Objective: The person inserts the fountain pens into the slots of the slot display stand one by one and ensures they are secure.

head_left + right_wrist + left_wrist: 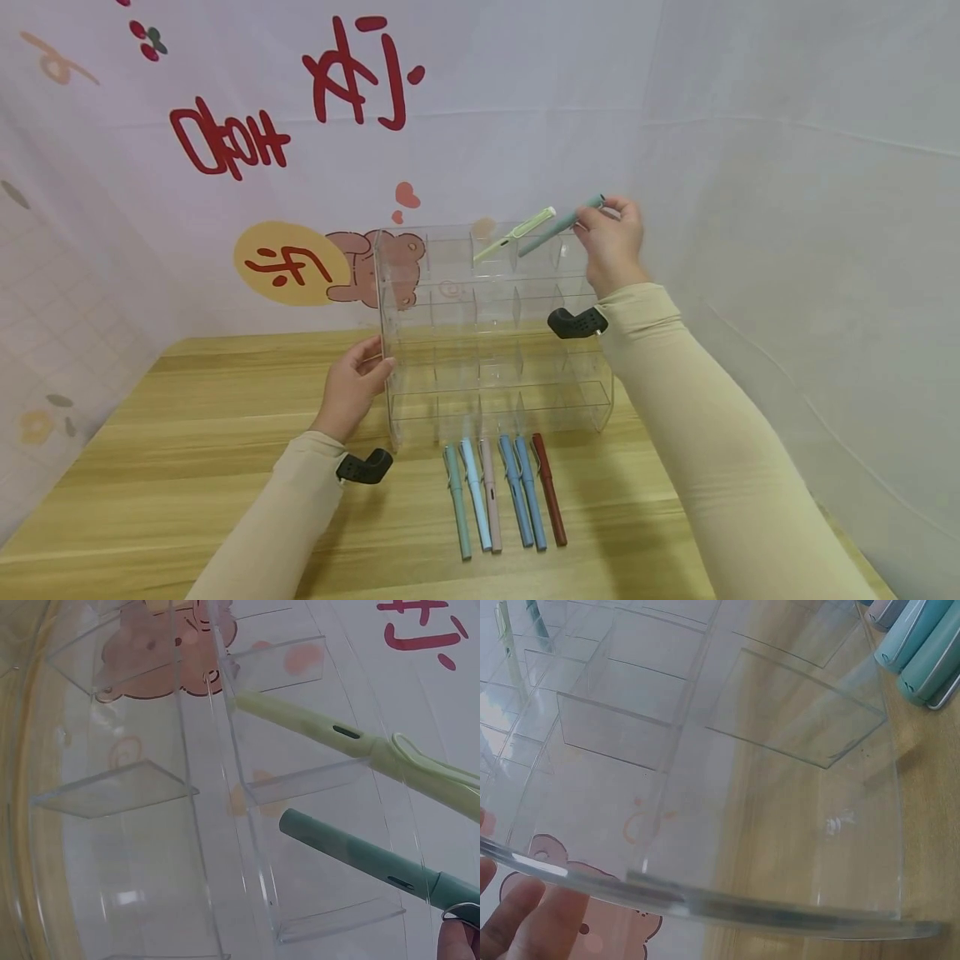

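A clear acrylic rack (pixel 495 333) with rows of compartments stands upright on the table. My left hand (pixel 356 385) grips its left side panel, the fingers curled round the edge. At the top right, my right hand (pixel 613 242) pinches a teal pen (pixel 558 225) near its upper end. In the right wrist view the teal pen (pixel 352 855) slants with its lower end over a top-row compartment. Beside it a pale green pen (pixel 517 233) leans in the neighbouring top-row compartment, its clip end sticking up.
In front of the rack several pens lie side by side: a green pen (pixel 457 504), a light blue pen (pixel 476 496), a mauve pen (pixel 491 498), two blue pens (pixel 517 492) and a dark red pen (pixel 551 492). A printed cloth (pixel 525 100) hangs behind the wooden table (pixel 187 433).
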`<state>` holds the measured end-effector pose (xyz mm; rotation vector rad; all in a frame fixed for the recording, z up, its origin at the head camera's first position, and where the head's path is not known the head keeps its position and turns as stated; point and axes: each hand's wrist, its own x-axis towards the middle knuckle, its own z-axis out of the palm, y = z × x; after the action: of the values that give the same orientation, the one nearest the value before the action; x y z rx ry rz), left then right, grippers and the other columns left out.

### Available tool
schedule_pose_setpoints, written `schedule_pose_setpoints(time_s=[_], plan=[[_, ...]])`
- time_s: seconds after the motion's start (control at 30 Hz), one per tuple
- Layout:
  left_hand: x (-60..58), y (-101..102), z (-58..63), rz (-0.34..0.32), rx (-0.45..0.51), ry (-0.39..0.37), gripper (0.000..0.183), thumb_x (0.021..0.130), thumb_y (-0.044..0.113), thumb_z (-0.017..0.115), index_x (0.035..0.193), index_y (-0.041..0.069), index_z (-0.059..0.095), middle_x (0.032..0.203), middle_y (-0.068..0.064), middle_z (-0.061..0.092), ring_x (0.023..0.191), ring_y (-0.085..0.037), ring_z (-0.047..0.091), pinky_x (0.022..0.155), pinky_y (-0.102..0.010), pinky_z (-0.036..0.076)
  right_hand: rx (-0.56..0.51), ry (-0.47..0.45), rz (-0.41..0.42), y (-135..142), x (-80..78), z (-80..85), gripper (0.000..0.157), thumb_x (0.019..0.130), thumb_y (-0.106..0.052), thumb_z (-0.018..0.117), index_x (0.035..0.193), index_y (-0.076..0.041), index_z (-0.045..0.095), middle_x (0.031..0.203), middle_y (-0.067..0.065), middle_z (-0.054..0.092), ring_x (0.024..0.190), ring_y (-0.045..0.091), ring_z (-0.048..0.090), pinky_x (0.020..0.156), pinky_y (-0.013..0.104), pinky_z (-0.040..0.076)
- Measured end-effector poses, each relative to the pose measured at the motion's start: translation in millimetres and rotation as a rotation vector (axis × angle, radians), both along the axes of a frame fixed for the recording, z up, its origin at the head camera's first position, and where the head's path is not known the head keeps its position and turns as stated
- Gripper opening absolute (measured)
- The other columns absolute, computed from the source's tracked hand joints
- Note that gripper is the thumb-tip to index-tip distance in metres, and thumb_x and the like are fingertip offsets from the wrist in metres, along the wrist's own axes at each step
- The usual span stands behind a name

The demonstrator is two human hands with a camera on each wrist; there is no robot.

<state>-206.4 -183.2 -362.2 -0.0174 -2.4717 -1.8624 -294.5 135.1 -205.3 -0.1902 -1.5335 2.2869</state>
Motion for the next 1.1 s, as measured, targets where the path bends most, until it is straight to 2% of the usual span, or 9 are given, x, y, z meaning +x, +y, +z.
schedule_pose_setpoints(time_s=[0.37,0.8,1.1], plan=[[0.8,0.1,-0.3,0.002,-0.005,0.006,0.054,0.098,0.018,0.057,0.147,0.005,0.038,0.143,-0.015,0.046,0.128,-0.029,0.049,0.089,-0.036,0.053,0.118,-0.01,-0.024,-3.7,-1.6,-5.5,0.028,0.091,0.006,0.058,0.114,-0.005,0.045,0.114,0.007,0.047,0.114,0.024,0.056,0.093,0.023,0.049],[1.1,0.1,0.9,0.004,0.004,0.008,0.053,0.098,0.015,0.057,0.146,0.004,0.039,0.143,-0.015,0.047,0.127,-0.029,0.05,0.09,-0.039,0.053,0.167,-0.016,-0.053,-0.9,-0.1,-7.2,0.024,0.088,0.004,0.063,0.1,-0.009,0.048,0.103,0.004,0.05,0.098,0.016,0.057,0.091,0.026,0.051],[2.0,-0.8,0.6,-0.001,-0.003,0.008,0.054,0.098,0.017,0.057,0.147,0.005,0.038,0.144,-0.015,0.046,0.128,-0.029,0.049,0.092,-0.042,0.051,0.253,-0.036,-0.044,-2.1,3.4,-6.0,0.031,0.089,0.003,0.062,0.117,-0.002,0.048,0.108,0.004,0.05,0.103,0.018,0.058,0.09,0.024,0.051]])
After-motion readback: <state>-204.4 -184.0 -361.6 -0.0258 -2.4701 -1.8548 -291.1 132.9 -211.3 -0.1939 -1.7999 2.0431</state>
